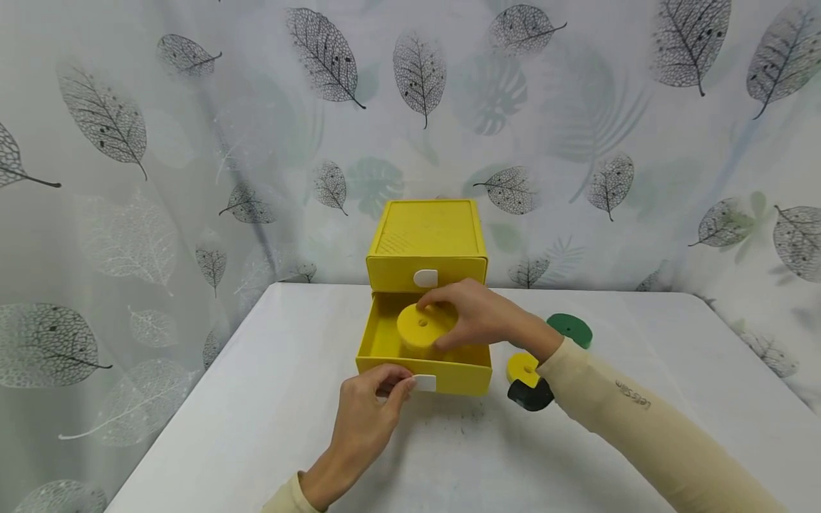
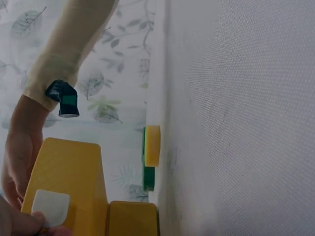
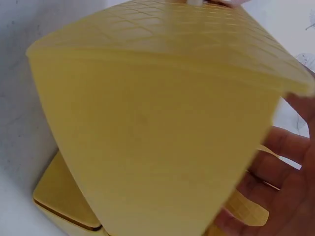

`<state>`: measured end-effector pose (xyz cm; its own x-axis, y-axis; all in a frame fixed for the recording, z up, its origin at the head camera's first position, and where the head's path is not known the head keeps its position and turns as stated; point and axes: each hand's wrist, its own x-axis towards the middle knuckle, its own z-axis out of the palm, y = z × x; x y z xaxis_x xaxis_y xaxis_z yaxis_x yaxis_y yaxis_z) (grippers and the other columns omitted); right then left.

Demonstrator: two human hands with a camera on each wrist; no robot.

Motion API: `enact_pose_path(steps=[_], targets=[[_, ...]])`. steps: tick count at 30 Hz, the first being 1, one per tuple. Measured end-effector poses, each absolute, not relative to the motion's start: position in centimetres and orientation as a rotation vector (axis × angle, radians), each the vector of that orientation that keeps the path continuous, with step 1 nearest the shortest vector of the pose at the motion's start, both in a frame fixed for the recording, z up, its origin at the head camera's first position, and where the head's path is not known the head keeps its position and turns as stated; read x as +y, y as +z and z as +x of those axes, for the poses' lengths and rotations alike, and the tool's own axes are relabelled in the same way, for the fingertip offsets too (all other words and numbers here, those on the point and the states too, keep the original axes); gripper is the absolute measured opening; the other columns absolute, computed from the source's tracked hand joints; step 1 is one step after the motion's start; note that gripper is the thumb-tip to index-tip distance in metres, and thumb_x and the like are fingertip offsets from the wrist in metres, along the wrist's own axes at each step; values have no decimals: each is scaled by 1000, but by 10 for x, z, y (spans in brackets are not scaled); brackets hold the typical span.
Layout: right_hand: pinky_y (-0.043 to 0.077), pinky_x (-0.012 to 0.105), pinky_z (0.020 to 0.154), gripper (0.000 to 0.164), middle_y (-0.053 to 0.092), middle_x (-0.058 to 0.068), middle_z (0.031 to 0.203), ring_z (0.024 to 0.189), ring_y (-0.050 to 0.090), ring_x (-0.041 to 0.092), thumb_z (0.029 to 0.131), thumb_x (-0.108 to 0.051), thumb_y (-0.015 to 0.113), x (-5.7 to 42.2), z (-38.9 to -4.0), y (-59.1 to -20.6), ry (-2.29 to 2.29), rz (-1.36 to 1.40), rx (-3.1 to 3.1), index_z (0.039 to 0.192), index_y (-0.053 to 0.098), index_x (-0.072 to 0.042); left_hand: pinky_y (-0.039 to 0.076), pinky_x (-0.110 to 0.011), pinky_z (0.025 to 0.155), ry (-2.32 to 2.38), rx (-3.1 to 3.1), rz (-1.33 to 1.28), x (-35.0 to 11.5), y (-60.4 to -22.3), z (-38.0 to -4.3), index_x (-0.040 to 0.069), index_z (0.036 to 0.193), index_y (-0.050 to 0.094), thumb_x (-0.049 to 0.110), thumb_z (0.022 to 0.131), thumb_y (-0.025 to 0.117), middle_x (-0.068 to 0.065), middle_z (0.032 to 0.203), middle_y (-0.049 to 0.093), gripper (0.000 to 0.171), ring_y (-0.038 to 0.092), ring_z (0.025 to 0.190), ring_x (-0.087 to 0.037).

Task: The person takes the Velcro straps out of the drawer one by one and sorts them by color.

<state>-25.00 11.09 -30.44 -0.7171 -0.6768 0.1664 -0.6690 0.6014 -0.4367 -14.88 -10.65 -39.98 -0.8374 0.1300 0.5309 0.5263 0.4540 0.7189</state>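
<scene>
My left hand point(image 1: 372, 406) pinches the white tab point(image 1: 425, 383) on the front of the pulled-out lower drawer point(image 1: 462, 380). Thumb and fingertips meet at that tab in the left wrist view too. Above the drawer, my right hand point(image 1: 477, 313) reaches in from the right and grips a thick yellow disc point(image 1: 417, 329) with a small central hole. Its thumb is at the disc's near edge, the fingers at the far edge. The disc is inside the drawer's outline. In the right wrist view, the drawer's side point(image 3: 147, 132) hides part of the hand point(image 3: 283, 182).
The small yellow cabinet point(image 1: 430, 228) stands toward the table's back, its upper drawer point(image 1: 391, 272) closed. Right of it lie a green disc point(image 1: 569, 328) and a smaller yellow disc point(image 1: 522, 368), partly behind my right forearm. A black wrist device point(image 1: 531, 395) hangs under that wrist.
</scene>
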Motion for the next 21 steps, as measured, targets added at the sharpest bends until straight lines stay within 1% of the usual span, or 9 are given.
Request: enact_pose_path(steps=[4,11,13,17,21], targets=[[53,38,92,54,69,0,120,101,59,21,80,-25,92,120,-245,-297,-806,-1149,2798,127,72,-11,59,-26,66,-1344,-2302,-552,-106,-400,-149,8,90,76,3,93,79,6,80,71,7,65,69,-7],[54,41,89,54,71,1,120,100,61,20,79,-25,94,139,-242,-290,-847,-1224,2831,126,73,-9,59,-26,66,-1343,-2299,-550,-107,-400,-149,8,90,75,2,93,78,3,81,72,7,65,69,-7],[54,42,88,54,72,1,119,99,62,20,78,-26,94,145,-241,-288,-858,-1229,2843,126,73,-8,59,-26,66,-1340,-2300,-547,-107,-400,-149,8,90,75,1,93,78,4,81,72,8,65,69,-7],[54,42,89,55,72,-1,116,101,62,20,78,-27,94,156,-239,-286,-879,-1200,2873,125,73,-9,59,-26,65,-1342,-2301,-546,-107,-401,-150,7,89,75,1,92,79,2,80,72,8,65,68,-7],[54,44,92,55,71,-3,116,103,62,19,77,-27,94,168,-237,-284,-876,-1174,2888,125,73,-10,59,-26,65,-1346,-2295,-552,-107,-400,-150,7,89,75,0,92,79,3,79,71,8,65,68,-7]])
